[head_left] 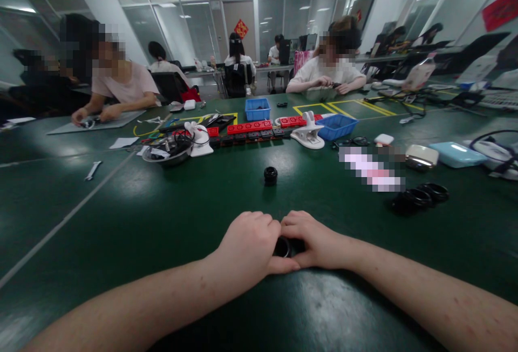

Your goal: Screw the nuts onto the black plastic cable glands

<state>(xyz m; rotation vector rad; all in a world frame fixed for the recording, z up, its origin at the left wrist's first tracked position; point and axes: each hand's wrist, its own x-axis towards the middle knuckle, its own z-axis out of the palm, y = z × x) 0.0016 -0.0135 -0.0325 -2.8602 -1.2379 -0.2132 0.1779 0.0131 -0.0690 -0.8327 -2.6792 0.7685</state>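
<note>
My left hand [251, 241] and my right hand [312, 239] meet low over the green table [194, 201], fingers curled in from both sides. Between them is a black ring-shaped part [283, 247], its round opening partly showing and much of its body hidden by the fingers. Both thumbs come together along its near side. Beyond my hands a small black ribbed cylinder [270, 176] stands upright by itself. Off to the right, several black rings [421, 197] lie in a row.
Across the table are red blocks [249, 127], two white clips [309, 132], blue trays [335, 126] and a metal bowl [169, 156] of dark parts. A wrench [93, 170] lies left. A light-blue case [457, 154] sits right. Other people sit at the far side.
</note>
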